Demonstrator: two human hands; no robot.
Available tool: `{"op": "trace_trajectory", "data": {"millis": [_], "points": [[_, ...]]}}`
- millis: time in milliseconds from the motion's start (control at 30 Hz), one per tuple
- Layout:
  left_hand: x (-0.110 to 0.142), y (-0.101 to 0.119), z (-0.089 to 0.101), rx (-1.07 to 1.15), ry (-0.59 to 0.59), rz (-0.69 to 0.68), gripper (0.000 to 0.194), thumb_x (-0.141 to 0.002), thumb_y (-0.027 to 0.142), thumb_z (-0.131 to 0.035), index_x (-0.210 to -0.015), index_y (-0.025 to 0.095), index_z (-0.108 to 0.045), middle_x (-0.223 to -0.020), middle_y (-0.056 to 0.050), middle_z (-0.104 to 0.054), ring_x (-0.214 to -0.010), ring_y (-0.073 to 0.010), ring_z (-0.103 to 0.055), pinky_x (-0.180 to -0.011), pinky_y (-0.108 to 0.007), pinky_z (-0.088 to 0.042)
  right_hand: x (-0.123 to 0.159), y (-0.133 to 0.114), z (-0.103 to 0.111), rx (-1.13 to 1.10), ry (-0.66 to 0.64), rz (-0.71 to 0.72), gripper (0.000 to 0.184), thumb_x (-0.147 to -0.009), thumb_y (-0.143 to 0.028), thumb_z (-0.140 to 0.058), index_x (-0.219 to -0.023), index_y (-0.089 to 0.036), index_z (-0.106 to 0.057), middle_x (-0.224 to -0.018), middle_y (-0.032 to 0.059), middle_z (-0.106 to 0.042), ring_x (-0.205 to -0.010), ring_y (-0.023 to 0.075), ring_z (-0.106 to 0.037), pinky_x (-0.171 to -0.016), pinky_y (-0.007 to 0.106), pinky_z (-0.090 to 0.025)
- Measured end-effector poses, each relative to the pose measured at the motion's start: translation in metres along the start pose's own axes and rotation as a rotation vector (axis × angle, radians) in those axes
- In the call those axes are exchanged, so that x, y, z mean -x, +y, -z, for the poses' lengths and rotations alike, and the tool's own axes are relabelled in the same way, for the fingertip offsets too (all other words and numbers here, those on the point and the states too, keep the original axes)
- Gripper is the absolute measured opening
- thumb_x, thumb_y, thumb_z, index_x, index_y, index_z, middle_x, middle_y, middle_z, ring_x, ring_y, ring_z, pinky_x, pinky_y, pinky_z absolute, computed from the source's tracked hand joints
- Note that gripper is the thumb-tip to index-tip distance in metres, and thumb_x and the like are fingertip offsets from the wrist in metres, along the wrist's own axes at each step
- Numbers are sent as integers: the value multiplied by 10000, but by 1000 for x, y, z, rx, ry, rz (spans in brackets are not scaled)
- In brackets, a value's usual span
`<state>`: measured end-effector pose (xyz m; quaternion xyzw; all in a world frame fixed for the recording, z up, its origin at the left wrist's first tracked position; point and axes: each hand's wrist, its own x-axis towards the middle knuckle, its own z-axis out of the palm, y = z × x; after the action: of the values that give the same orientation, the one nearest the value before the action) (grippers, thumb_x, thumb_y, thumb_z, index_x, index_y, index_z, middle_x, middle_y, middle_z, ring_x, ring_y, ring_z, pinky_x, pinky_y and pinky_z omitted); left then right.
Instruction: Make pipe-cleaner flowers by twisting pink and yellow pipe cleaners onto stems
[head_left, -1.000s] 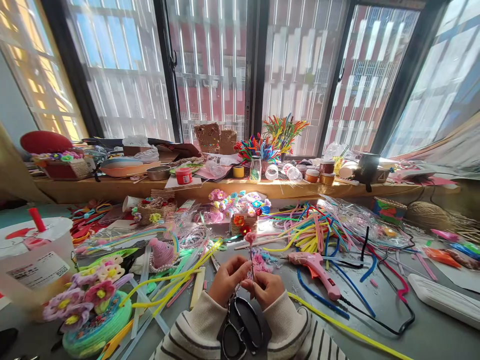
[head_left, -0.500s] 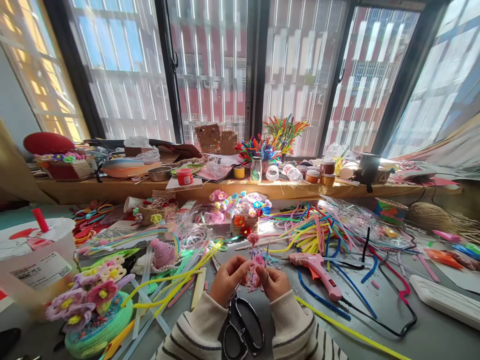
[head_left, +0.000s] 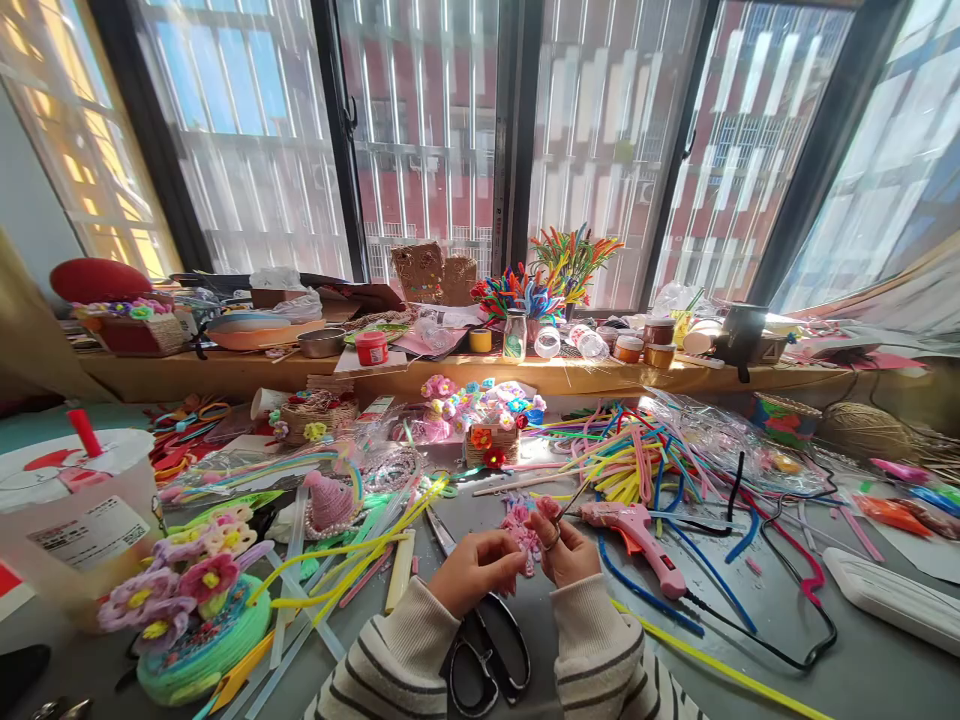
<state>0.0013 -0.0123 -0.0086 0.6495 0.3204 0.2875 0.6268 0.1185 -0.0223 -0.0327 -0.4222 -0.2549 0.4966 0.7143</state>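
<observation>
My right hand (head_left: pixel 568 556) is closed on a small pink fuzzy piece (head_left: pixel 548 507), perhaps a chenille flower. A thin dark pointed stem or tool (head_left: pixel 574 498) sticks up beside it from the same fingers. To the left, my left hand (head_left: pixel 477 574) has its fingers curled together, their tips close to my right hand; what they hold, if anything, is hidden. Under my left wrist lie black-handled scissors (head_left: pixel 486 668), blades pointing away. Behind both hands is a heap of pink fuzzy scraps (head_left: pixel 517 518) on the grey table (head_left: pixel 420 640).
A pink glue gun (head_left: pixel 637 535) with a black cord lies at the right. Yellow pipe cleaners (head_left: pixel 352 548), a pink crocheted cone (head_left: pixel 330 500) and a green flower-topped piece (head_left: pixel 202 650) are on the left. A drink cup (head_left: pixel 82 540) stands far left.
The pink fuzzy piece has shifted right and down, from above my left fingers to my right fingertips. My left hand has moved slightly right and turned, its fingers curled over.
</observation>
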Motion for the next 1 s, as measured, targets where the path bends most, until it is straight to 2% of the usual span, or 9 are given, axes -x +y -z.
{"op": "trace_trajectory", "data": {"millis": [67, 133, 233, 300, 433, 533, 700, 800, 1000], "points": [[2, 3, -1, -20, -14, 16, 281, -634, 395, -545, -600, 117, -535, -450, 45, -459, -426, -59, -422, -440, -185, -314, -2, -3, 3, 13, 26, -30, 298, -432, -404, -701, -500, -132, -598, -261, -91, -320, -257, 14, -224, -269, 168, -135], [4, 5, -2, -39, -53, 30, 279, -624, 390, -557, -588, 113, -555, -458, 38, -472, -440, -62, -430, -454, -187, -317, -4, -6, 6, 9, 47, -56, 324, -426, -424, -697, -502, -129, -586, -244, -105, -270, -246, 8, -186, -274, 166, -89], [6, 4, -2, -39, -168, 59, 245, -580, 353, -607, -575, 110, -581, -493, 24, -507, -474, -75, -459, -492, -200, -339, -3, -10, 6, -17, 34, -82, 337, -431, -446, -687, -486, -136, -567, -248, -108, -262, -246, 3, -178, -282, 162, -87], [7, 3, -2, -28, -208, 67, 230, -551, 337, -632, -563, 111, -586, -508, 20, -520, -490, -85, -473, -514, -211, -352, -2, -9, 4, -17, -22, -96, 339, -446, -455, -678, -453, -142, -546, -251, -108, -255, -250, 2, -172, -286, 164, -89], [5, 5, -2, -8, -112, 52, 252, -560, 363, -616, -561, 117, -565, -496, 23, -527, -469, -78, -458, -479, -203, -334, 1, 0, 1, 100, -178, -91, 368, -480, -488, -644, -408, -144, -537, -260, -83, -298, -259, 17, -206, -292, 178, -107], [4, 8, -1, 2, -31, 44, 284, -564, 391, -602, -541, 120, -519, -458, 30, -518, -407, -57, -413, -419, -190, -281, 0, 10, 2, 210, -230, -61, 369, -473, -495, -641, -418, -140, -559, -315, -49, -399, -276, 30, -270, -292, 185, -168], [1, 6, 0, 22, -11, 38, 285, -564, 392, -603, -547, 126, -503, -444, 34, -513, -384, -53, -407, -393, -187, -272, -2, 13, 5, 227, -197, 1, 350, -450, -486, -656, -513, -146, -600, -397, -26, -483, -325, 50, -336, -317, 190, -238], [1, 3, 1, 19, 11, 13, 262, -584, 373, -597, -577, 121, -524, -443, 33, -507, -391, -57, -414, -395, -187, -285, -2, 9, 5, 222, -153, 7, 348, -439, -473, -667, -546, -147, -606, -403, -28, -486, -336, 53, -333, -323, 190, -240], [0, 0, 3, 25, 55, -15, 253, -590, 364, -600, -583, 127, -511, -471, 33, -510, -417, -57, -432, -421, -187, -317, 0, 6, 4, 218, -136, 26, 345, -465, -481, -645, -492, -147, -566, -367, -52, -424, -332, 49, -297, -322, 187, -227]]}}
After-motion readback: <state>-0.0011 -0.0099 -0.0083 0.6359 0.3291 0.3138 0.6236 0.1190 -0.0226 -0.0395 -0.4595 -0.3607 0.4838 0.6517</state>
